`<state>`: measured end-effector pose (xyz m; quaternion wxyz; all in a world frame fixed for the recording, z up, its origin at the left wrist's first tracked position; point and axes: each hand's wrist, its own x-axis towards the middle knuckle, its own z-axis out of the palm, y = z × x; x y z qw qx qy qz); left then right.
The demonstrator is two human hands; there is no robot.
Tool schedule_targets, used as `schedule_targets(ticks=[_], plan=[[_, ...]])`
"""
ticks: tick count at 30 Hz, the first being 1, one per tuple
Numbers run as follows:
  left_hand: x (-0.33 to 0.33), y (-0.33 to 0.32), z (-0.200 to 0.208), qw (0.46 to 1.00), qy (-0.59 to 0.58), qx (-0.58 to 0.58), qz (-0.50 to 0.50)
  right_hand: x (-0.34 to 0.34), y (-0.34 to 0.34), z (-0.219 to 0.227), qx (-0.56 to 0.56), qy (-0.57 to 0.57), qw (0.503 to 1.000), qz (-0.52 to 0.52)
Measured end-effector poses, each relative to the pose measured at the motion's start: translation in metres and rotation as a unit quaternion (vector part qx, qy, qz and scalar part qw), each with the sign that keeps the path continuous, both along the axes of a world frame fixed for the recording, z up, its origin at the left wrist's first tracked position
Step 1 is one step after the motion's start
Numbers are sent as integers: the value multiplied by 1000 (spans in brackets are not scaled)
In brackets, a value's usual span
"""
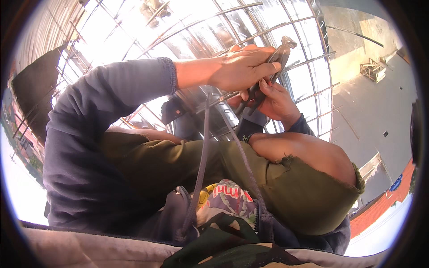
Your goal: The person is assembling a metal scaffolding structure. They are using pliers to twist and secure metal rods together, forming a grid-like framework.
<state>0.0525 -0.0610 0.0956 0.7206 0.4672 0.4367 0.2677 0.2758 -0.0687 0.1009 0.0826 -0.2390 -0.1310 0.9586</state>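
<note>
Over rebar grid (308,67), hands (250,73) gripping pliers (275,60).

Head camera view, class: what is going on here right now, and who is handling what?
A person crouches over a grid of steel bars laid on shiny sheeting. Both hands meet on a pair of pliers: the left hand closes around the handles from above, and the right hand holds them from below. The pliers' jaws sit close to a bar; what they bite cannot be seen. Hood cords hang in front of the knees.
</note>
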Motion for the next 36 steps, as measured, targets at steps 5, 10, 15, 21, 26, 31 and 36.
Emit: schedule_targets(ticks=[5,10,15,21,26,31,36], plan=[[-89,32,-36,853,366,364,-75,16,27,15,251,-350,902,32],[-145,56,-97,758,394,506,-113,25,39,23,537,-496,632,258],[-140,72,-104,765,437,430,-197,-16,37,49,784,-427,284,351],[-130,63,-112,779,435,430,-138,-40,26,60,779,-444,142,419],[-130,57,-123,790,429,421,-120,-43,15,47,795,-430,65,422],[-125,53,-184,769,437,466,-28,-69,11,53,735,-439,66,513],[-112,59,-178,759,439,480,-30,-71,5,53,748,-424,9,511]])
